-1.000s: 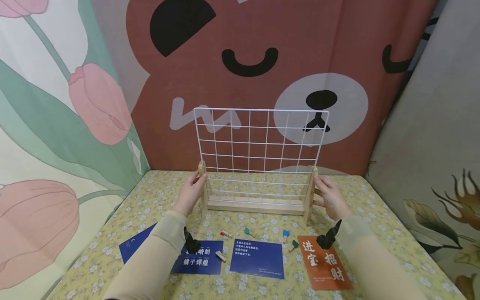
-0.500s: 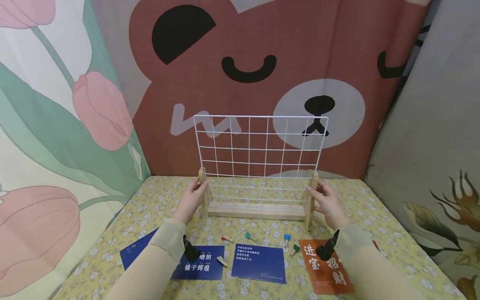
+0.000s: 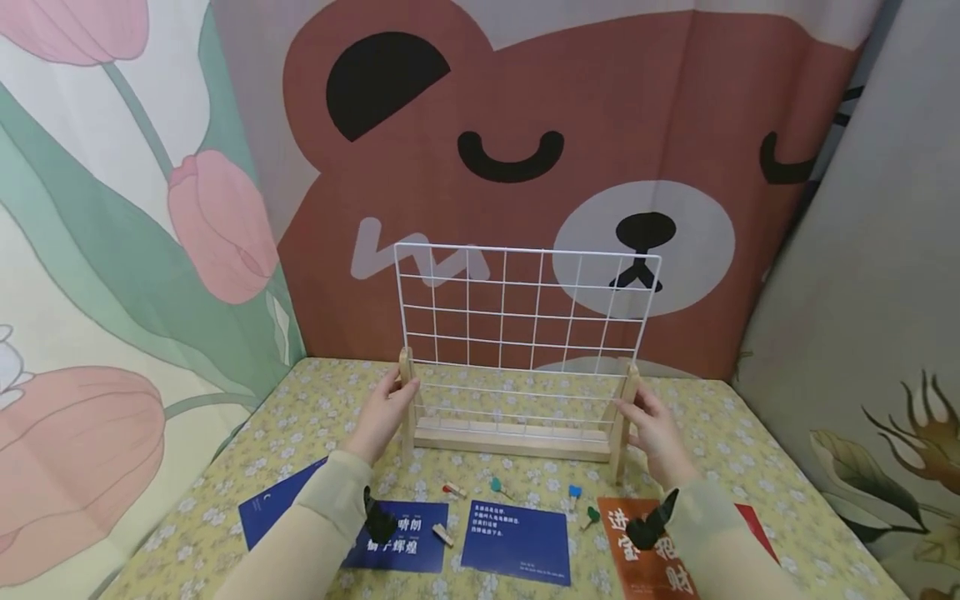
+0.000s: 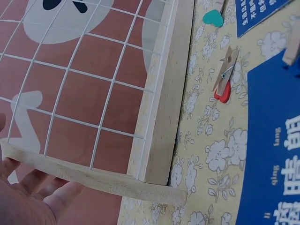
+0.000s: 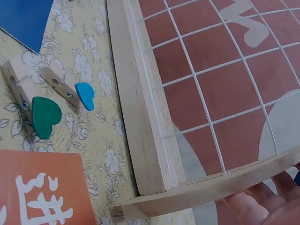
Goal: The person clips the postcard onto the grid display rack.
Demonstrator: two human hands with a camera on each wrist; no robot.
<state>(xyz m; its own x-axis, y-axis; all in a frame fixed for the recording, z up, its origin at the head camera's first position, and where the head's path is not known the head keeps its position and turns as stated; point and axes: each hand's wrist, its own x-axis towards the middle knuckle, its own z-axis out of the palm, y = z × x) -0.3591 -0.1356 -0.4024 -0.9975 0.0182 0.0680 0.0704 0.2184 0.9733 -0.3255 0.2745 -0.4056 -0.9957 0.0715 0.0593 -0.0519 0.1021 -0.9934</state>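
A display stand with a white wire grid [image 3: 525, 250] and a pale wooden base bar [image 3: 510, 440] stands upright on the table. My left hand [image 3: 384, 412] grips its left wooden side post [image 3: 408, 417]. On the other end, my right hand [image 3: 660, 435] holds the right post [image 3: 621, 433], thumb across its front. In the left wrist view, fingers of the left hand [image 4: 33, 201] lie along the post's outer side. The right wrist view shows part of the right hand [image 5: 258, 206] against the other post [image 5: 211, 190]; some fingertips are hidden.
Before the stand lie blue cards [image 3: 516, 542], an orange card [image 3: 622, 550] and a red card [image 3: 757, 529] partly under my sleeve. Small wooden clothespins with red [image 4: 223, 93], teal [image 4: 213, 18], green [image 5: 46, 117] and blue [image 5: 85, 96] hearts lie between. A bear-printed cloth [image 3: 480, 100] hangs behind.
The head view has tilted upward, so the stand and cards sit lower in it. My right thumb has come round to the front of its post. Both hands stay at the posts.
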